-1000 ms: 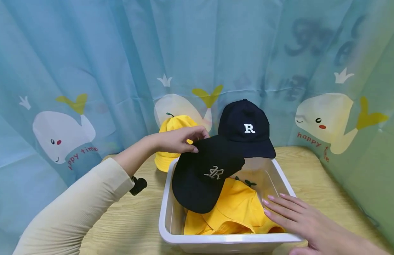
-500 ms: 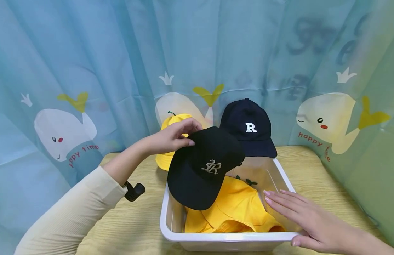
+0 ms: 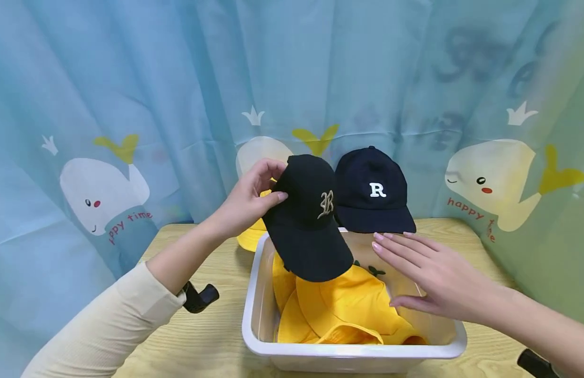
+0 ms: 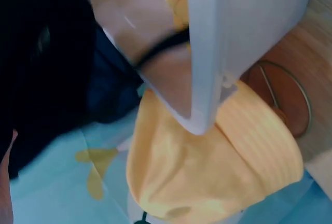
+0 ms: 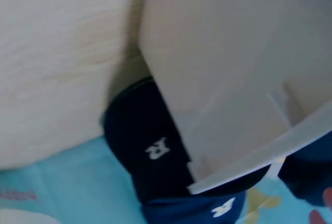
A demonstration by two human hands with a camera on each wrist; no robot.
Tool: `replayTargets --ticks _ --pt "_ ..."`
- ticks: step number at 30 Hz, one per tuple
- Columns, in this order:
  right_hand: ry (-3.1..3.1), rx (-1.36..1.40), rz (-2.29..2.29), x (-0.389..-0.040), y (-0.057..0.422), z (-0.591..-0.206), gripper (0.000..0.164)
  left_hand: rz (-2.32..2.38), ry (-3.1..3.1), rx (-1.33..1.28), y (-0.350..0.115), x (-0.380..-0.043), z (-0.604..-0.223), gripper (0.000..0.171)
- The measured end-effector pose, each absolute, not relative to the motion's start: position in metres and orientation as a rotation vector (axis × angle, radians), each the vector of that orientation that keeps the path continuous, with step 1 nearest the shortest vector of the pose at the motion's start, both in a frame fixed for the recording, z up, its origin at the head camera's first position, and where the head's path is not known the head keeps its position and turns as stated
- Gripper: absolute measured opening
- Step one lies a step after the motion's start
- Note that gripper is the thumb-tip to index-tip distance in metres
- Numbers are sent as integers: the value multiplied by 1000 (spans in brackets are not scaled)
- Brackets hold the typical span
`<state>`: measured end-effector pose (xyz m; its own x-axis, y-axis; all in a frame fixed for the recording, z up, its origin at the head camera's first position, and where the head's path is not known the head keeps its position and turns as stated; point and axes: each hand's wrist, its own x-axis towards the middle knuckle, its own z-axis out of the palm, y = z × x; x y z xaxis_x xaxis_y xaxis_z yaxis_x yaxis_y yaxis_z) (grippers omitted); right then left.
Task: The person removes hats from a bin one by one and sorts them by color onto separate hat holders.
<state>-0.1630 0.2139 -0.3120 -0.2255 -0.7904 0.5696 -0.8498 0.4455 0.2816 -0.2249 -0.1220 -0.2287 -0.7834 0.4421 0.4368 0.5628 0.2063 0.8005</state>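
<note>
Lifted and turned since a second ago, a black fabric baseball cap [image 3: 301, 210] with a metallic-looking Gothic R is now higher, its brim swung toward the right; the right hand [image 3: 428, 268] is farther inward and back. From the left, a cream ribbed sleeve [image 3: 103, 320] leads to the left hand [image 3: 251, 199], whose thumb and fingers pinch the cap's edge. Behind that hand, a yellow fabric brimmed hat [image 4: 207, 172] sits near the back edge of the pale wood-grain table [image 3: 197, 331], by the rear left corner of a white rectangular plastic bin [image 3: 355, 350]. The black cap hangs crown up over the bin's left half, brim slanting down; whether it touches anything inside cannot be told. Yellow fabric headwear [image 3: 348, 299] lies crumpled along the bin's front wall. At the table's back edge, behind the bin's rear rim, stands a navy fabric baseball cap [image 3: 371, 173] with a white R. Above the bin's right side is the right hand, fingers straight and near one another, thumb apart. Beyond hangs a blue whale-print curtain [image 3: 296, 52].
</note>
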Motion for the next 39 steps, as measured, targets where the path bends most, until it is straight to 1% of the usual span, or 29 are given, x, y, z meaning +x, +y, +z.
replayTargets --ticks 6,13,17,20,24,26,32,33,34,37,38,39 --pt "-2020 1324 112 -177 186 -300 60 -1796 -2233 -790 -115 -221 -228 36" --pt "-1770 1422 471 -199 163 -297 43 -2109 -2046 -749 -114 -220 -231 38" --pt "-1762 1436 706 -204 160 -299 38 -2288 -1952 -675 -116 -220 -230 38" --pt "-1772 1390 856 -210 160 -299 38 -2407 -1892 -628 -118 -221 -231 40" --pt "-1800 1278 987 -219 160 -298 44 -2510 -1813 -611 -119 -222 -233 41" --pt "-1812 1220 997 -222 161 -298 45 -2533 -1782 -602 -118 -223 -234 41" --pt "-1803 1059 954 -218 158 -293 40 -2509 -1763 -588 -118 -225 -239 40" --pt "-1806 1034 973 -217 158 -291 39 -2493 -1775 -609 -119 -225 -240 46" --pt "-1811 1012 997 -215 157 -289 37 -2474 -1789 -635 -120 -225 -242 58" --pt "-1824 932 1055 -211 157 -281 21 -2374 -1861 -769 -127 -225 -249 103" --pt "-1823 910 1063 -211 157 -278 15 -2309 -1903 -813 -129 -224 -251 115" --pt "-1822 890 1068 -210 157 -276 12 -2220 -1955 -851 -130 -224 -254 121"
